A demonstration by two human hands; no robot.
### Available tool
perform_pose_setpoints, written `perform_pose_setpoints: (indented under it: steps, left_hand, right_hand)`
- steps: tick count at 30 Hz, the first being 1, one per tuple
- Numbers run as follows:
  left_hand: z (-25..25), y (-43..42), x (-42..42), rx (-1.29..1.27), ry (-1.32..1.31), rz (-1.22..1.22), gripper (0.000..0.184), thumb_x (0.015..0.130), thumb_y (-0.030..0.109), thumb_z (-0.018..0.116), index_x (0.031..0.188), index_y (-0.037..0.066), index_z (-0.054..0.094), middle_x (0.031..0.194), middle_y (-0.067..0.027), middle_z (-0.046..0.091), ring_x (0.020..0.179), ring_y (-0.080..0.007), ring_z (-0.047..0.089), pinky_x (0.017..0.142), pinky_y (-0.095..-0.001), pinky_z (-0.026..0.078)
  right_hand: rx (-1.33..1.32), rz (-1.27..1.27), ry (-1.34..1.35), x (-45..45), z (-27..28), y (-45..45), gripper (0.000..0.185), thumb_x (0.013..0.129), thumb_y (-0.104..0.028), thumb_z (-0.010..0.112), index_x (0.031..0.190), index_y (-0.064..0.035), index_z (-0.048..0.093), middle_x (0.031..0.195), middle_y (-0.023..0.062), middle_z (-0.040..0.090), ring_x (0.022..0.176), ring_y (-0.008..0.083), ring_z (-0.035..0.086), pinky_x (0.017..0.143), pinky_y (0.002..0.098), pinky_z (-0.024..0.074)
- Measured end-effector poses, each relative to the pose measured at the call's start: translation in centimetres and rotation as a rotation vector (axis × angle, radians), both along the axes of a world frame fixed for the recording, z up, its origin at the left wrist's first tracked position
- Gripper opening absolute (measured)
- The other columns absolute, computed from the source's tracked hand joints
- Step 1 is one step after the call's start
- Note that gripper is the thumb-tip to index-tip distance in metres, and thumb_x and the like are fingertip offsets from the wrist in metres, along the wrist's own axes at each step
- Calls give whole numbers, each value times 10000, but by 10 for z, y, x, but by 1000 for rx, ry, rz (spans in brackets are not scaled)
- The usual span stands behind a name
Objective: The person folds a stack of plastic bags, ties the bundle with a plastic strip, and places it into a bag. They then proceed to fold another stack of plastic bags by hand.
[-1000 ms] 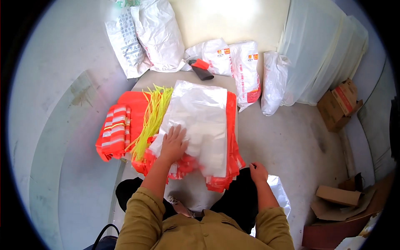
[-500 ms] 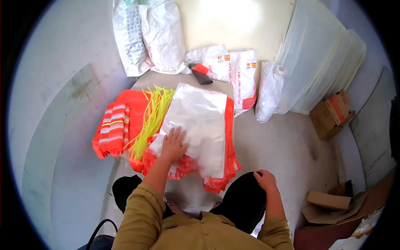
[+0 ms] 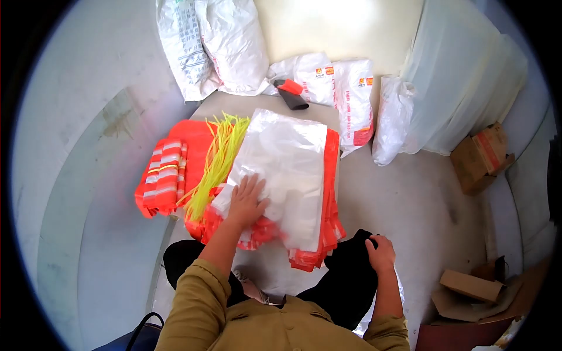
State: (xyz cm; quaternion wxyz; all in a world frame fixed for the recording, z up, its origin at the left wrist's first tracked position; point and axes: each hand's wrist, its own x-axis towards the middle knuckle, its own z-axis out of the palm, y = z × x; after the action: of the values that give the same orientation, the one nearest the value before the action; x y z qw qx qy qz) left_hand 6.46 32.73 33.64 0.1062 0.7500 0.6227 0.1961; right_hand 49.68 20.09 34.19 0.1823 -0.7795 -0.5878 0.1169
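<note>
Palm down, my left hand point(image 3: 247, 202) lies flat on a stack of clear plastic bags point(image 3: 287, 158), fingers spread. Red edges point(image 3: 331, 193) show along the stack's right side and crumple out below it. Just left of that hand is a bundle of thin yellow strips point(image 3: 216, 158), lying across red folded material point(image 3: 193, 137). Farther left sits a folded red-and-silver striped bundle point(image 3: 165, 175) with a yellow tie round it. My right hand point(image 3: 380, 253) rests on my right knee, fingers loosely draped and holding nothing that I can see.
White woven sacks point(image 3: 234, 47) lean at the back, with smaller printed sacks point(image 3: 354, 99) to their right. A dark and red piece point(image 3: 293, 93) lies before them. Cardboard boxes point(image 3: 477, 158) stand on the right, more cardboard point(image 3: 471, 286) at lower right. A dark bag point(image 3: 137, 336) sits at lower left.
The whole view has shifted slightly, so most things appear a little farther right. My left hand stays flat on the plastic stack and my right hand stays on the knee.
</note>
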Motion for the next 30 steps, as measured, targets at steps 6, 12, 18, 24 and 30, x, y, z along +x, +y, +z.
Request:
perform_pose_setpoints:
  steps: [6, 12, 18, 24, 30]
  left_hand:
    - [2, 1, 1, -47, 3, 7, 657, 950, 407, 576, 1546, 210, 379, 1677, -64, 181, 1554, -303, 98, 1221, -539, 112]
    - [34, 11, -33, -260, -788, -26, 557, 989, 394, 560, 1465, 115, 482, 1517, -85, 460, 1430, -255, 367, 1168, -449, 262]
    - [49, 37, -68, -61, -1215, 153, 304, 1033, 244, 531, 1231, 34, 631, 1119, -43, 682, 1053, -133, 611, 974, -315, 435]
    - [18, 49, -66, -105, -993, 47, 238, 1005, 128, 580, 1193, -5, 636, 1060, -50, 688, 990, -116, 616, 880, -271, 483]
    - [48, 37, -74, -234, -880, -73, 252, 1002, 156, 592, 1211, 25, 644, 1013, -41, 681, 942, -111, 615, 822, -269, 495]
  right_hand:
    - [304, 77, 66, -2, -18, -6, 261, 870, -218, 711, 1084, -70, 692, 1149, 116, 680, 1110, 343, 598, 979, 430, 480]
    - [361, 62, 114, -20, -12, -1, 232, 858, -126, 699, 1074, -42, 687, 1146, 143, 684, 1110, 345, 609, 987, 421, 481]
    - [533, 243, 316, -77, 15, 20, 194, 832, -9, 689, 1025, -12, 673, 1122, 153, 690, 1053, 334, 641, 938, 436, 500]
    - [544, 831, -55, -193, 59, 92, 283, 779, -10, 672, 1061, -36, 669, 1147, 129, 681, 1073, 334, 639, 946, 442, 508]
    - [446, 922, -218, -247, 55, 138, 336, 750, -5, 613, 1081, -36, 660, 1207, 126, 658, 1150, 309, 604, 982, 435, 490]
